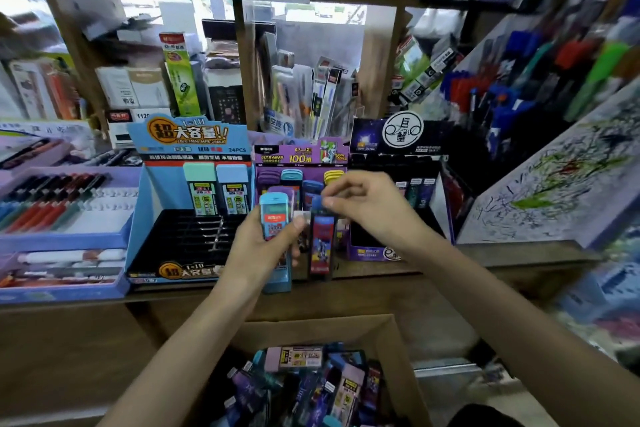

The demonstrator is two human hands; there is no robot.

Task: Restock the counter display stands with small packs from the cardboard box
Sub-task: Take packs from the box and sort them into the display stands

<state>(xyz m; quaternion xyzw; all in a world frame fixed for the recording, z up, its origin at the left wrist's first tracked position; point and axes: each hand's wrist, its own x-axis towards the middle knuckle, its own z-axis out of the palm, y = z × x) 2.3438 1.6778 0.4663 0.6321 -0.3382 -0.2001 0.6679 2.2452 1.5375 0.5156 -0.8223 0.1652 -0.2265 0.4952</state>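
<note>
Head: dark pack [322, 241] above counter edge [433, 276]

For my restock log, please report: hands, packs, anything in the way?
Left hand grips light-blue plastic pack. Right hand pinches top of dark-blue plastic pack, in front of purple cardboard display stand. No obstruction seen.

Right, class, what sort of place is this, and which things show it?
Most likely a stationery shop: trays of pens, counter display stands holding small packs, and shelves crammed with packaged stock.
</note>
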